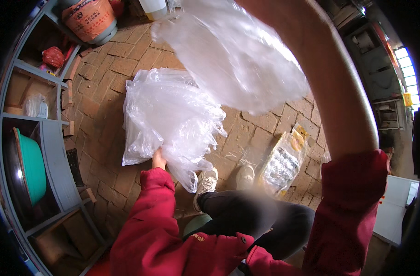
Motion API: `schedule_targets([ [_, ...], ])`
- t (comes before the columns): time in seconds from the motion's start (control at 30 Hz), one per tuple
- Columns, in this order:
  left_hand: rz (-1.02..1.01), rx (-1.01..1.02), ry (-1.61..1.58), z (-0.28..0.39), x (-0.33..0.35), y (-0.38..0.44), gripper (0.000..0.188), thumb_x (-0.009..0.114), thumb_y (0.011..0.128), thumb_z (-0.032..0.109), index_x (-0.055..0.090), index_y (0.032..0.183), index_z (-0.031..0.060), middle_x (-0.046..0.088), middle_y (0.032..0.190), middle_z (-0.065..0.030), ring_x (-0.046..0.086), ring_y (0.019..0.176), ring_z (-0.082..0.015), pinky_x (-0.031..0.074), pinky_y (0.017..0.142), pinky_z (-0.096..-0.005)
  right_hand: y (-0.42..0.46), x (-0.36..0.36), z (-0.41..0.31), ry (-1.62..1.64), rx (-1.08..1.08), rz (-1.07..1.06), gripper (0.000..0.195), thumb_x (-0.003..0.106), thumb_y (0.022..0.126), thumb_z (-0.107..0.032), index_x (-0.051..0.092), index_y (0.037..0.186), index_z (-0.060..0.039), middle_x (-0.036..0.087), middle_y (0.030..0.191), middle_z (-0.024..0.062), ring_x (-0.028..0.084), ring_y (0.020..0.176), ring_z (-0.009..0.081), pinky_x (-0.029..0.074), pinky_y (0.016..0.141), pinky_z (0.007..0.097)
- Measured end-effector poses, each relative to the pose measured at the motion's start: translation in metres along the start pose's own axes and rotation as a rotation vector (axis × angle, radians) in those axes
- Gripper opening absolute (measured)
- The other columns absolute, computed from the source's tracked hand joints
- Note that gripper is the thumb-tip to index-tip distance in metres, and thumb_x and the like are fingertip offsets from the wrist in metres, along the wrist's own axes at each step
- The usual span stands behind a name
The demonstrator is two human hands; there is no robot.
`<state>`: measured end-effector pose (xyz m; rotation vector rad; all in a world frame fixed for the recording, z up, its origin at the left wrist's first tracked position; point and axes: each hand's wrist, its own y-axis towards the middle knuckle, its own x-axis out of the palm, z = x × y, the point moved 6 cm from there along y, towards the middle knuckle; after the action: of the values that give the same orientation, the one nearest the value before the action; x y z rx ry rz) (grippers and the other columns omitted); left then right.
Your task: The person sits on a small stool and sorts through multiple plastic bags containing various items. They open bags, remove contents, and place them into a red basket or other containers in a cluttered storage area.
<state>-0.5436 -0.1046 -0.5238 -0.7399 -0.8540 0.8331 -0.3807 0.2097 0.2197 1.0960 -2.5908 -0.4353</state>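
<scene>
A pile of clear plastic bags (175, 107) lies on the brick floor before me. Its near edge is pinched by my left hand (159, 159), whose fingertips are partly hidden in the film. Another clear plastic bag (237, 58), blurred, spreads in the air above and to the right of the pile. My right forearm reaches up past the top of the picture beside this bag. The right hand itself is out of view, so its hold on the bag cannot be seen.
Along the left stands a grey shelf unit (53, 155) holding a green basin (32, 167). A printed plastic packet (282, 162) lies right of my shoes (207, 181). At the top are a bucket with an orange cover (89, 20) and a container of yellowish liquid (154, 9).
</scene>
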Motion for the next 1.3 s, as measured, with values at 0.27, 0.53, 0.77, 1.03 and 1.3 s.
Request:
schedule_targets([
  [0.27,-0.408,0.029,-0.273,0.008,0.038,0.011,0.042,0.050,0.088,0.033,0.053,0.117,0.0027,0.058,0.113,-0.0160,0.055,0.103,-0.0321,0.044,0.088,-0.0494,-0.051,0.092,0.021,0.057,0.058,-0.508,0.032,0.037,0.094,-0.017,0.059,0.101,0.0041,0.063,0.106,0.0222,0.053,0.060,0.0127,0.049,0.073,0.0340],
  [0.53,-0.221,-0.039,-0.345,0.012,0.038,-0.025,0.050,0.056,0.085,0.037,0.049,0.122,0.0041,0.052,0.122,-0.0152,0.050,0.110,-0.0322,0.040,0.090,-0.0542,-0.174,0.122,0.183,-0.080,0.568,-1.037,0.028,0.045,0.085,-0.021,0.066,0.084,-0.0019,0.063,0.077,0.0095,0.054,0.067,0.0184,0.044,0.061,0.0333],
  [0.77,0.360,-0.292,-0.194,0.023,-0.029,-0.108,0.076,0.068,0.076,0.040,0.034,0.136,0.0088,0.038,0.135,-0.0088,0.043,0.105,-0.0335,0.037,0.093,-0.0505,-0.257,0.025,0.284,-1.295,0.400,-1.418,0.021,0.061,0.075,-0.019,0.067,0.095,-0.0155,0.066,0.097,0.0047,0.057,0.103,0.0227,0.033,0.099,0.0455],
  [1.03,0.172,0.481,0.160,0.162,0.080,-0.219,0.069,0.053,0.084,0.054,0.047,0.127,-0.0001,0.053,0.121,-0.0079,0.049,0.107,-0.0198,0.032,0.095,-0.0348,-0.219,-0.031,0.269,-1.272,0.178,-0.800,0.023,0.059,0.081,-0.010,0.064,0.102,-0.0167,0.058,0.112,0.0049,0.046,0.114,0.0250,0.032,0.101,0.0400],
  [1.3,0.127,0.859,0.202,0.249,0.198,-0.181,0.040,0.071,0.079,0.024,0.057,0.106,-0.0030,0.059,0.101,-0.0076,0.053,0.088,-0.0168,0.042,0.078,-0.0273,-0.184,-0.040,0.244,-1.254,0.409,-0.094,0.023,0.050,0.091,-0.016,0.058,0.111,-0.0115,0.055,0.108,0.0128,0.050,0.104,0.0284,0.048,0.083,0.0387],
])
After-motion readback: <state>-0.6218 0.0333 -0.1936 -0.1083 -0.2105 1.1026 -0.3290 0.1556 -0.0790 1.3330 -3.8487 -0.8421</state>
